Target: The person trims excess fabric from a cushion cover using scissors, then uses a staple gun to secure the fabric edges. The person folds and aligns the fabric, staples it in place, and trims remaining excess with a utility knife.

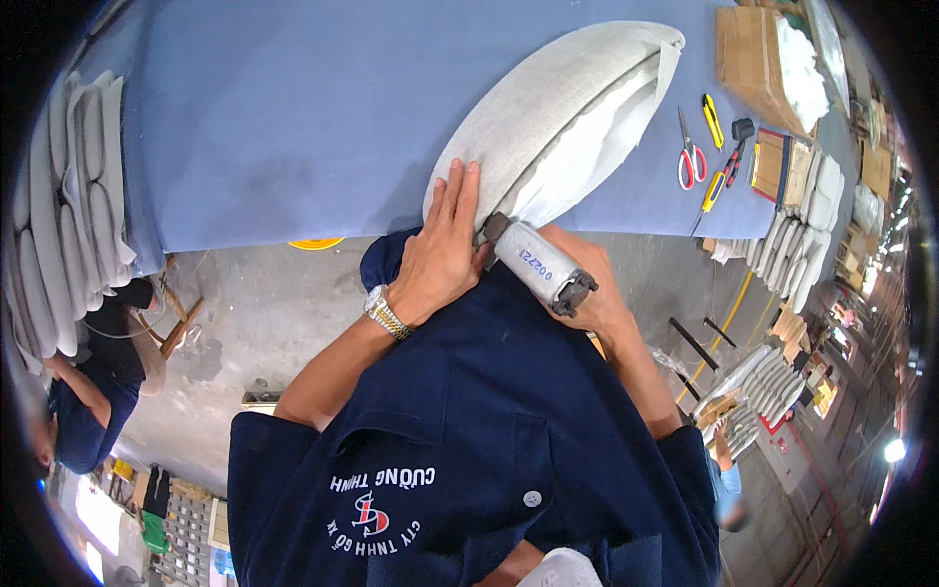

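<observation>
A curved pad with grey fabric point(533, 112) lies slantwise over the near edge of the blue table, and white lining point(597, 147) shows along its open right side. My left hand point(442, 245), with a watch at the wrist, rests on the pad's near end, fingers stretched out over the fabric and thumb toward the tool. In my right hand point(592, 279) is a staple gun point(538, 262) with a pale grey body and dark ends. Its nose meets the pad's near tip, close to my left thumb. The gun's body hides part of my right fingers.
On the table's right lie red-handled scissors point(693, 161), a yellow cutter point(712, 119) and other hand tools, near a cardboard box point(758, 59) with white stuffing. Stacked grey pads point(73, 205) stand at the left edge. A person point(88, 391) is at lower left.
</observation>
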### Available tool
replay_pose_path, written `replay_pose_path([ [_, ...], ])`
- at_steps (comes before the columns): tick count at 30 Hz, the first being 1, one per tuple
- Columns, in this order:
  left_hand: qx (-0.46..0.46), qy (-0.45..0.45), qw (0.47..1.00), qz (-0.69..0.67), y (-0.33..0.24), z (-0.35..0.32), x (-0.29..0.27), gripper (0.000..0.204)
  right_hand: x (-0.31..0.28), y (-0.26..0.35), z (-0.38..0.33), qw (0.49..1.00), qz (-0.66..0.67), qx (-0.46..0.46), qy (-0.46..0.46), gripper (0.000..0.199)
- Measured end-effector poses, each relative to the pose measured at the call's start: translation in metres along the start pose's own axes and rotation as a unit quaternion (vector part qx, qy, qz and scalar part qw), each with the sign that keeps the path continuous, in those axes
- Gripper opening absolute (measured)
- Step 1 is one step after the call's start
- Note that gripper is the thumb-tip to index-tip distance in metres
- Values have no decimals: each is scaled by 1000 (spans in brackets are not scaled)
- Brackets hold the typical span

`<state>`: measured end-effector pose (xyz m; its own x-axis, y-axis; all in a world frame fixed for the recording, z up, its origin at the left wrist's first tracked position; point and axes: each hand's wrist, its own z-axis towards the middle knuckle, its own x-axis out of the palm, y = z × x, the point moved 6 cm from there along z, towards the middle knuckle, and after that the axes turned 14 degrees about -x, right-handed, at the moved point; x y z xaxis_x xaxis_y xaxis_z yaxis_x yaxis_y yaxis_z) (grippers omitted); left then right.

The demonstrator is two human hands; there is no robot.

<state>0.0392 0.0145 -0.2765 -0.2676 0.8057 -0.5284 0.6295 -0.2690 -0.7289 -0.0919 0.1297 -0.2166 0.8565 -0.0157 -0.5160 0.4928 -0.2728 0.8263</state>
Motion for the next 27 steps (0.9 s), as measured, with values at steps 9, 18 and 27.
replay_pose_path([
  [9,-5,-14,1000,16,3,0,3,106,2,-1,-5,997,18,-61,-46,46],
  [18,-7,-15,1000,10,3,0,2,109,7,-5,-18,996,-5,-75,-36,46],
  [27,-7,-12,1000,13,4,0,2,109,10,-14,-11,997,39,-64,-17,49],
])
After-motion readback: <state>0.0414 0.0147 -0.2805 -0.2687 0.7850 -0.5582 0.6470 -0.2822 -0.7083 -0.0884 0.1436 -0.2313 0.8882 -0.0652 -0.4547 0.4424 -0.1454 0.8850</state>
